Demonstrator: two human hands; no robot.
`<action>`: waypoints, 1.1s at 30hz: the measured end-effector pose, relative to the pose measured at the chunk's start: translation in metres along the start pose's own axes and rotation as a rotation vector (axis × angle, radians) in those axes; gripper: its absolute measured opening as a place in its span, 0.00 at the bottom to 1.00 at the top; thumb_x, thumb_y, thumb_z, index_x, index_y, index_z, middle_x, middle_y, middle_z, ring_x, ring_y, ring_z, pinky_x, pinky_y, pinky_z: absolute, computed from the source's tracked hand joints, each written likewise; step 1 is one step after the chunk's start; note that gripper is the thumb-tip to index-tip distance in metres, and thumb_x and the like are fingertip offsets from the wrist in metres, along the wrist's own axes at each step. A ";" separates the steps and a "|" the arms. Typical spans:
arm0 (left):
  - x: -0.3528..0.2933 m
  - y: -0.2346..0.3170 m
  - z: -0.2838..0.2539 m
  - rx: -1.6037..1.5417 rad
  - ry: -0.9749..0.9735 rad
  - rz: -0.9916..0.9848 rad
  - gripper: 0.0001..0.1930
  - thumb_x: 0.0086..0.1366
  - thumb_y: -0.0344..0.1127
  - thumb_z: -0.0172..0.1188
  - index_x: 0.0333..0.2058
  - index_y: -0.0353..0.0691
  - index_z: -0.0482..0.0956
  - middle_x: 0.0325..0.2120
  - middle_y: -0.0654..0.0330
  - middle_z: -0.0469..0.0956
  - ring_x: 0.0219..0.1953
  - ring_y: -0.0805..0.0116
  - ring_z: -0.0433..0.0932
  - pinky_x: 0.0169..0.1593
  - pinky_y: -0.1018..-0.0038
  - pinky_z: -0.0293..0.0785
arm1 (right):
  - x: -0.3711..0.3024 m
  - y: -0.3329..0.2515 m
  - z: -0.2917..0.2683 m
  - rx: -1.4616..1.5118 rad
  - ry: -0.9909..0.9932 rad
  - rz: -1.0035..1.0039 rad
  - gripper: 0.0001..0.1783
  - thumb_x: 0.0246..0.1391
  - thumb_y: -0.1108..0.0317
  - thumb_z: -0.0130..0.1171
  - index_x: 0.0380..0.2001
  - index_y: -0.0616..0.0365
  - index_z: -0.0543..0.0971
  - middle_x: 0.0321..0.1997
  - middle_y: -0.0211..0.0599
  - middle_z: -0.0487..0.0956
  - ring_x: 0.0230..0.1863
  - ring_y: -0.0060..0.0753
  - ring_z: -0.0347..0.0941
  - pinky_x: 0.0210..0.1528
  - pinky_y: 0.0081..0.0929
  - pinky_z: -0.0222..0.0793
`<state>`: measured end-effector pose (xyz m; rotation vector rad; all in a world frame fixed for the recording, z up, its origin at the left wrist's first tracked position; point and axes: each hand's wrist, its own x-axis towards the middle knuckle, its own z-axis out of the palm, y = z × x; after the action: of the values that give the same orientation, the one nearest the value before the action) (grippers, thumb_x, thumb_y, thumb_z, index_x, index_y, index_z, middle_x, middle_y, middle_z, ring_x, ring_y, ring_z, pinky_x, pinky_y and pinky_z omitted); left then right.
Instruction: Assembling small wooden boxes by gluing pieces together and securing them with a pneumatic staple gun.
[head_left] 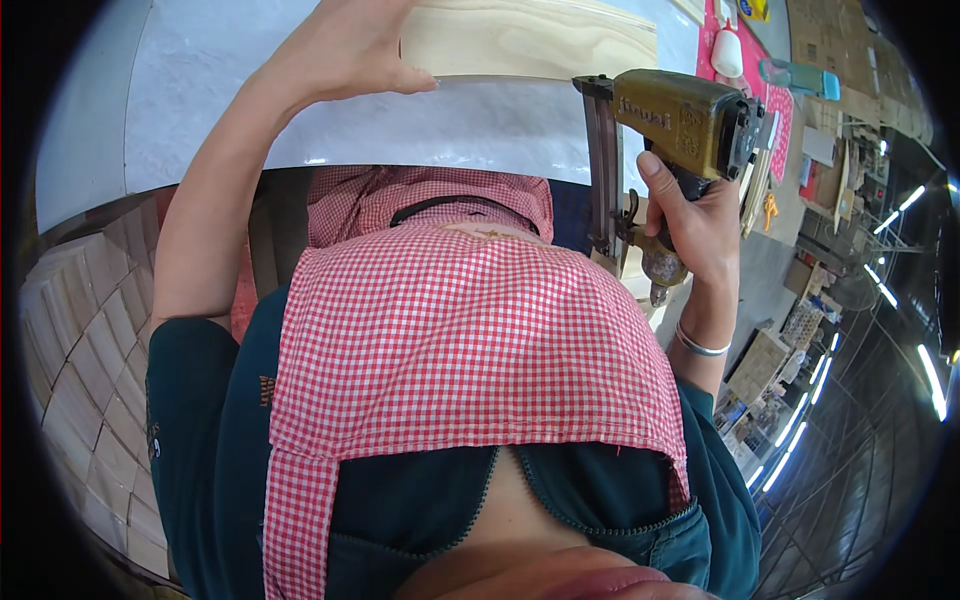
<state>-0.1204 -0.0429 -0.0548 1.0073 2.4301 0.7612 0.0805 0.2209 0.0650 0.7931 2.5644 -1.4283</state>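
Note:
A pale wooden board (pixel 530 40) lies along the far part of the grey-white marbled table (pixel 220 80). My left hand (pixel 350 45) grips its left end, the thumb pressed along the near edge; the other fingers are cut off by the top of the picture. In my right hand (pixel 705 225) is a gold and black pneumatic nail gun (pixel 670 110), held by its handle with the thumb up along the side. Its long dark magazine stands just off the table's near edge, and the nose lies close to the board's right end without visibly touching it.
At the far right, a white squeeze bottle (pixel 728 52) and a teal bottle (pixel 800 80) stand near a pink patterned cloth (pixel 780 115). An orange-handled tool (pixel 770 210) lies beyond thin wood strips. Stacked wooden pieces (pixel 95 350) rise at my left.

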 end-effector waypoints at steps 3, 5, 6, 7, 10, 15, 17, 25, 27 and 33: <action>0.000 0.001 0.002 -0.009 -0.001 -0.020 0.45 0.43 0.40 0.76 0.62 0.31 0.71 0.54 0.44 0.71 0.55 0.47 0.70 0.63 0.61 0.68 | 0.002 -0.002 0.000 -0.024 0.002 0.010 0.13 0.59 0.65 0.71 0.35 0.66 0.82 0.14 0.27 0.74 0.11 0.17 0.64 0.13 0.16 0.59; -0.001 0.002 0.003 -0.016 0.001 -0.026 0.45 0.43 0.40 0.76 0.62 0.31 0.71 0.54 0.44 0.71 0.55 0.47 0.70 0.63 0.61 0.68 | 0.003 -0.002 0.000 -0.025 -0.001 0.013 0.13 0.59 0.65 0.71 0.35 0.66 0.82 0.14 0.27 0.74 0.11 0.17 0.64 0.13 0.16 0.59; -0.001 0.002 0.004 -0.019 0.005 -0.031 0.45 0.43 0.40 0.75 0.62 0.32 0.71 0.55 0.44 0.71 0.55 0.47 0.70 0.63 0.61 0.68 | 0.003 -0.002 0.000 -0.024 -0.001 0.014 0.13 0.59 0.65 0.71 0.36 0.66 0.82 0.14 0.27 0.74 0.11 0.18 0.64 0.13 0.16 0.59; -0.002 0.003 0.004 -0.023 0.008 -0.036 0.45 0.43 0.39 0.75 0.62 0.32 0.71 0.55 0.44 0.71 0.55 0.47 0.70 0.63 0.61 0.68 | 0.003 -0.002 0.000 -0.023 -0.002 0.016 0.14 0.59 0.65 0.71 0.36 0.66 0.82 0.14 0.27 0.74 0.11 0.18 0.64 0.13 0.16 0.59; -0.004 0.001 0.007 -0.035 0.012 -0.053 0.44 0.43 0.39 0.74 0.62 0.32 0.71 0.55 0.44 0.71 0.56 0.47 0.70 0.63 0.60 0.68 | 0.005 -0.005 0.000 -0.046 -0.015 0.026 0.14 0.59 0.65 0.71 0.37 0.66 0.82 0.14 0.27 0.74 0.10 0.18 0.64 0.13 0.16 0.59; -0.008 -0.001 0.011 -0.054 0.023 -0.094 0.45 0.43 0.38 0.74 0.63 0.33 0.70 0.55 0.44 0.70 0.57 0.46 0.69 0.65 0.60 0.67 | 0.008 -0.015 0.000 -0.131 -0.051 0.050 0.15 0.58 0.64 0.71 0.38 0.66 0.81 0.14 0.27 0.74 0.10 0.18 0.65 0.13 0.16 0.59; -0.010 0.001 0.009 -0.052 0.031 -0.103 0.46 0.44 0.38 0.74 0.64 0.33 0.69 0.56 0.44 0.69 0.59 0.46 0.68 0.66 0.60 0.66 | 0.009 -0.017 0.000 -0.162 -0.053 0.059 0.15 0.58 0.65 0.71 0.38 0.66 0.81 0.14 0.27 0.74 0.10 0.18 0.65 0.13 0.16 0.59; -0.017 -0.027 0.027 -0.302 0.029 -0.087 0.48 0.45 0.40 0.76 0.65 0.35 0.64 0.60 0.44 0.65 0.63 0.46 0.66 0.68 0.58 0.64 | -0.002 -0.028 0.007 -0.130 -0.002 -0.027 0.14 0.58 0.65 0.71 0.39 0.66 0.81 0.16 0.28 0.75 0.11 0.19 0.66 0.13 0.16 0.59; -0.019 -0.032 0.032 -0.329 0.077 -0.078 0.48 0.45 0.40 0.76 0.65 0.35 0.63 0.61 0.44 0.64 0.63 0.47 0.65 0.69 0.57 0.63 | -0.005 -0.035 0.011 -0.125 -0.002 -0.015 0.14 0.58 0.66 0.72 0.39 0.66 0.81 0.17 0.28 0.76 0.11 0.19 0.66 0.13 0.16 0.59; -0.015 -0.029 0.020 -0.527 -0.181 -0.248 0.46 0.45 0.39 0.75 0.64 0.36 0.63 0.60 0.46 0.65 0.62 0.48 0.66 0.67 0.58 0.64 | -0.011 -0.040 0.038 -0.087 -0.105 -0.108 0.15 0.57 0.67 0.72 0.42 0.65 0.81 0.20 0.29 0.79 0.12 0.20 0.67 0.15 0.16 0.60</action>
<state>-0.1145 -0.0650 -0.0861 0.5328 1.9901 1.0867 0.0641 0.1685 0.0783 0.5597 2.6045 -1.3367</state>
